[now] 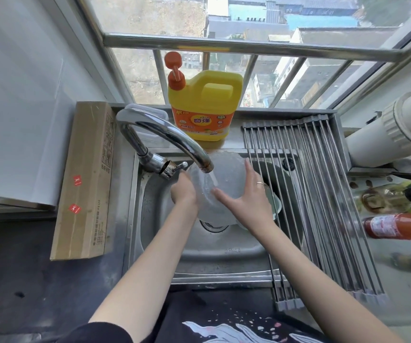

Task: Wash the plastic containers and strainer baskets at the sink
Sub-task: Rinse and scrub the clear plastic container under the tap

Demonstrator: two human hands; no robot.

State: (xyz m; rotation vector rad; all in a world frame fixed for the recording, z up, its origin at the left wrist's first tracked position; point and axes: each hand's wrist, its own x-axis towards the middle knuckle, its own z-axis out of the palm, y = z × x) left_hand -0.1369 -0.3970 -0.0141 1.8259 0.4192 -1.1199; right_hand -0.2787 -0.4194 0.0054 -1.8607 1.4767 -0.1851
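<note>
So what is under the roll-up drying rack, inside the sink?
Under the drying rack lie a dark pan-like item and a pale green bowl. The bars and the right hand hide the rest of them.

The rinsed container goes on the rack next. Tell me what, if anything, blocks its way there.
Nothing visible does. Both hands, left hand and right hand, hold the clear container under the faucet; the roll-up rack lies just to the right, its bars bare.

A steel sink (224,251) is set in a dark countertop (26,280). A yellow detergent jug (203,112) is stood on the sink's back ledge. A roll-up rack (323,194) is laid over its right side. A cardboard box (85,179) is placed left.
</note>
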